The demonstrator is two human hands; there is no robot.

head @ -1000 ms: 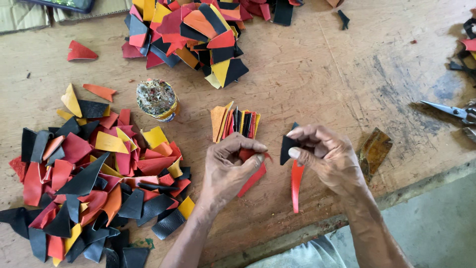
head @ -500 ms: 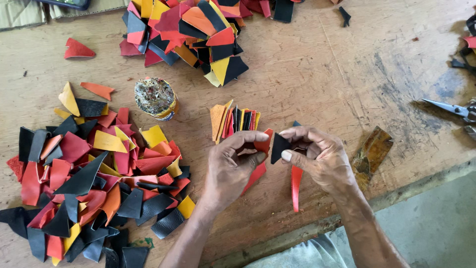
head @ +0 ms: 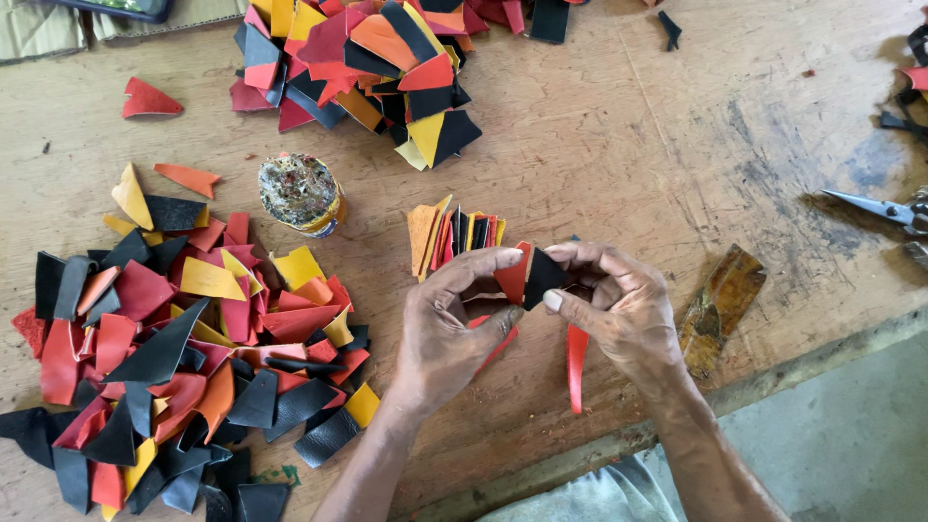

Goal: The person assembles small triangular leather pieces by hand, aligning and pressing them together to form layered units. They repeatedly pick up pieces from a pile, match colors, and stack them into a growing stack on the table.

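- Left hand (head: 454, 324) pinches a red piece (head: 512, 275) between thumb and forefinger; fingers closed on it.
- Right hand (head: 619, 309) grips a black piece (head: 543, 275), thumb pressed on its lower edge; fingers closed on it.
- Red and black pieces touch edge to edge, held between both hands just above the surface (head: 628, 145).
- Red strip (head: 576, 367) hangs or lies under the right fingers; cannot tell if it is held.
- Fanned stack of pieces (head: 454, 237) stands just beyond the left fingers.
- Round glue tin (head: 300, 193) sits farther left of the fingers.
- Big scrap pile (head: 174, 358) lies well left of the left hand; second pile (head: 367, 58) lies far beyond the fingers.
- Scissors (head: 884, 208) lie well right of the right hand.
- Brown scrap (head: 720, 300) lies just right of the right hand.
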